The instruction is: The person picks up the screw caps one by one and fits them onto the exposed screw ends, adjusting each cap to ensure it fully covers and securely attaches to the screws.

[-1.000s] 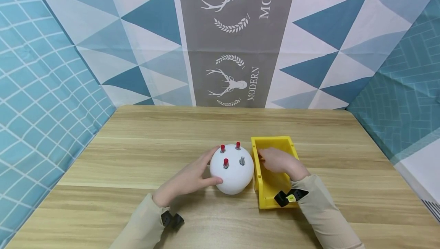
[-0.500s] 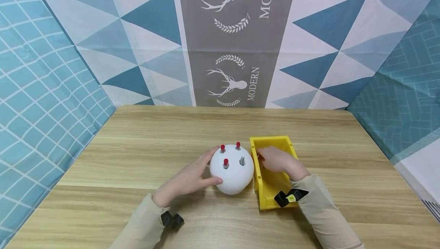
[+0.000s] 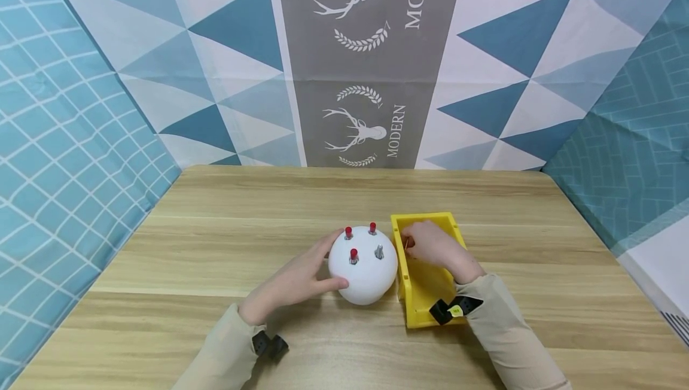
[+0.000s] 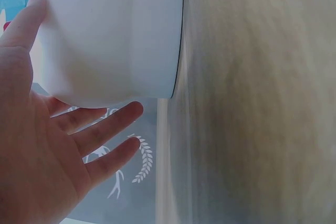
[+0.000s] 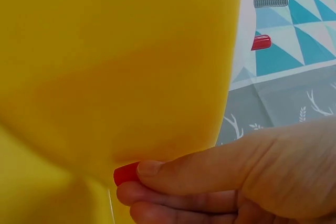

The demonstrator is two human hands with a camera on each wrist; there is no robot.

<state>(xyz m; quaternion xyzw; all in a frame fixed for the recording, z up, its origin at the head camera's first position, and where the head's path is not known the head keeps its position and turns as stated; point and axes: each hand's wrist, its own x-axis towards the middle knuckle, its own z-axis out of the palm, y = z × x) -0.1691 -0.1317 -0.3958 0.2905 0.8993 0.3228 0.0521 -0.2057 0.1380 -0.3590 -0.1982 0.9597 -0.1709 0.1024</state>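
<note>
A white dome (image 3: 366, 282) stands on the table, with red caps (image 3: 353, 256) on three of its metal studs and one bare threaded stud (image 3: 379, 252). My left hand (image 3: 293, 282) rests against the dome's left side, thumb and fingers spread; the left wrist view shows the fingers mostly straight. Inside the yellow bin (image 3: 410, 309), close to its left wall, is my right hand (image 3: 435, 247). In the right wrist view, thumb and forefinger pinch a small red cap (image 5: 126, 173) near the bin's floor. The cap's far end is hidden by the fingers.
The yellow bin stands right beside the dome, its wall between dome and right hand. Wood-grain tabletop (image 3: 242, 210) extends to both sides. A patterned cloth backdrop (image 3: 355, 79) rises behind the table's far edge.
My right hand has shifted slightly up and away within the bin. The bin has moved a touch to the left. My left hand and the dome have stayed in place.
</note>
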